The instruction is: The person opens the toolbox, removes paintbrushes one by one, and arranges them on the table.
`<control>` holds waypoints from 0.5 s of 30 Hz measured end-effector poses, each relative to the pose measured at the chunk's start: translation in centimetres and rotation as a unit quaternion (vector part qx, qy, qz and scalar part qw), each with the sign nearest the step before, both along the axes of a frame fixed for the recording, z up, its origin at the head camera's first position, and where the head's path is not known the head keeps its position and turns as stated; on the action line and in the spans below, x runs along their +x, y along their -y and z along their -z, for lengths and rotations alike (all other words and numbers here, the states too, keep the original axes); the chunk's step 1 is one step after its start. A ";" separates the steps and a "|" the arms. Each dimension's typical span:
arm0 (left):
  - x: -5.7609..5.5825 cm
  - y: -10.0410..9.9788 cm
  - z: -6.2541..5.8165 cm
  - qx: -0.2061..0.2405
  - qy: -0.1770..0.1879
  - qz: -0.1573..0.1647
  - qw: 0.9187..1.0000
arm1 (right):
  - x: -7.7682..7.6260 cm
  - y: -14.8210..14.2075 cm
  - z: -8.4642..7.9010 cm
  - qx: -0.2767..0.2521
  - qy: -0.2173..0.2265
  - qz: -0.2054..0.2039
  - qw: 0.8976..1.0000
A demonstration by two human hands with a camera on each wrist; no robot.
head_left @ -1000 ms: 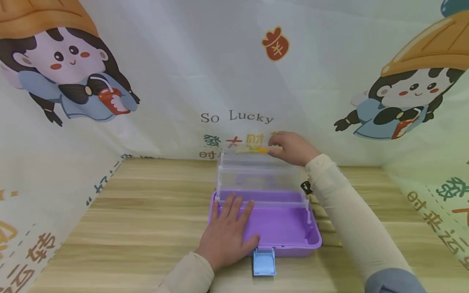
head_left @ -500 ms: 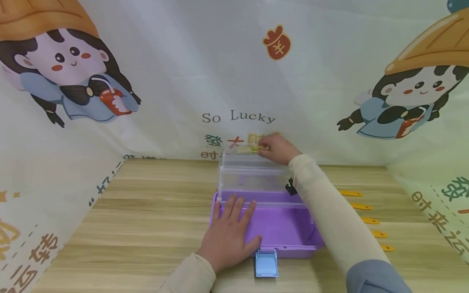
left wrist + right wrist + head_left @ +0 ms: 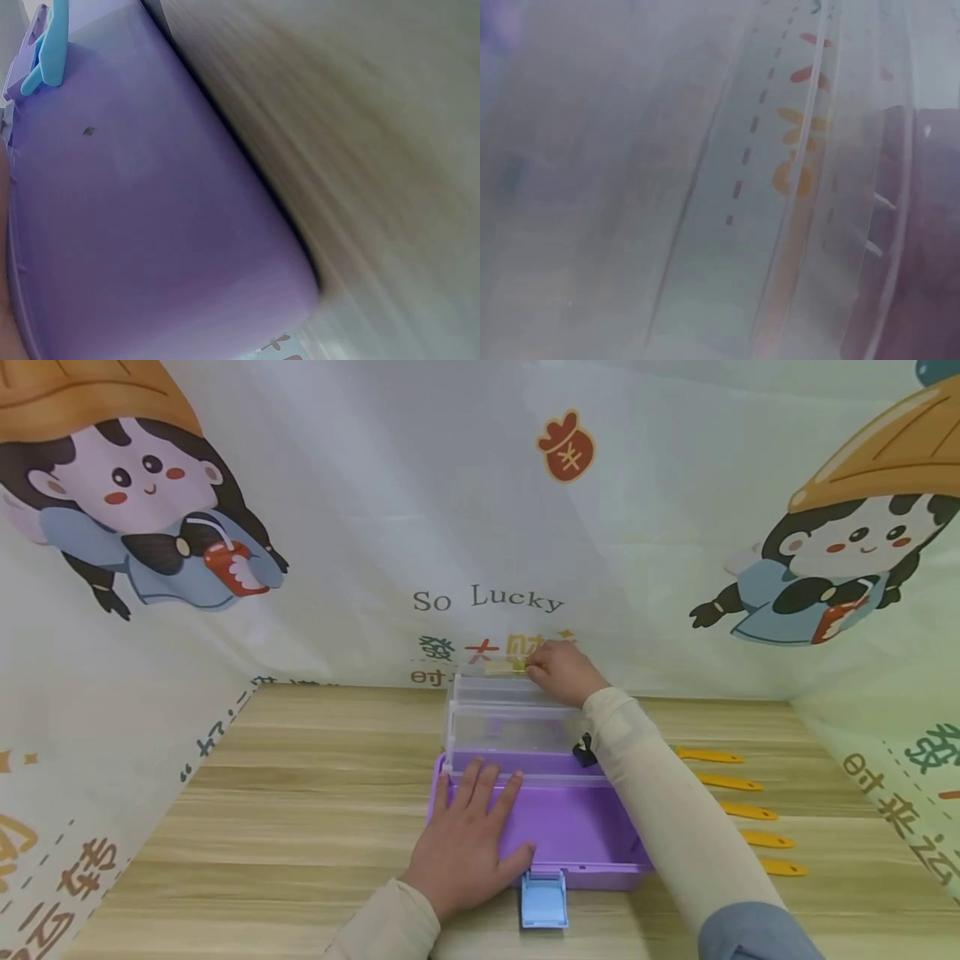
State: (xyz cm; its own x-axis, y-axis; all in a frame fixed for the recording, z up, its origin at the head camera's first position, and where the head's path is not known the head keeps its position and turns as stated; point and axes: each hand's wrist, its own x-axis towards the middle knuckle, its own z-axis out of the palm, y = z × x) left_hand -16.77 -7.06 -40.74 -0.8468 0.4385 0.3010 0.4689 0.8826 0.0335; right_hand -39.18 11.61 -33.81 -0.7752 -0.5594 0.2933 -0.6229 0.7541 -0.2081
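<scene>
A purple box [image 3: 562, 827] stands on the table in the head view, its clear tiered trays [image 3: 495, 727] raised at the back. My left hand [image 3: 468, 843] rests on its left front part, fingers straight and spread. The left wrist view shows the purple side wall [image 3: 157, 195] and light blue latch [image 3: 54, 45]. At the top tray, my right hand [image 3: 562, 672] pinches a paintbrush [image 3: 501, 667] with curled fingers. The brush's pale end points left; the hand covers most of its yellow handle. Blurred clear tray walls [image 3: 739, 180] fill much of the right wrist view.
Several yellow handles [image 3: 750, 811] lie in a row right of the box, partly behind my right forearm. A printed cloth [image 3: 360, 527] rises behind the wooden table [image 3: 300, 793] and along both sides. The latch hangs open at the box's front.
My right hand has moved left along the top tray and closed on the paintbrush handle. The right forearm shifted left, uncovering the yellow handles. My left hand stays in place on the box.
</scene>
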 end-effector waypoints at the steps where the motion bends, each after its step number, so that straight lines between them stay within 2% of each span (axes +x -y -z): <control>1: 0.0 0.0 0.0 -0.001 0.000 0.000 1.000 | 0.0 0.0 0.0 0.002 -0.004 -0.001 1.000; 7: -0.1 0.1 0.0 0.000 0.000 -0.001 1.000 | 0.6 0.2 -0.3 0.006 0.000 0.008 1.000; 15: 0.1 0.1 0.0 -0.001 0.003 0.000 1.000 | 1.4 0.0 -0.4 -0.016 0.066 0.023 0.997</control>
State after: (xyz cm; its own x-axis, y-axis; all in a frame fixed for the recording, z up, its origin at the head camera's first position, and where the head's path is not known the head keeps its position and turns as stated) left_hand -16.72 -7.20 -40.75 -0.8488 0.4389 0.2950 0.4686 0.8827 0.0350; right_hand -37.77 11.57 -33.38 -0.8325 -0.5151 0.2041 -0.5540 0.7728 -0.3096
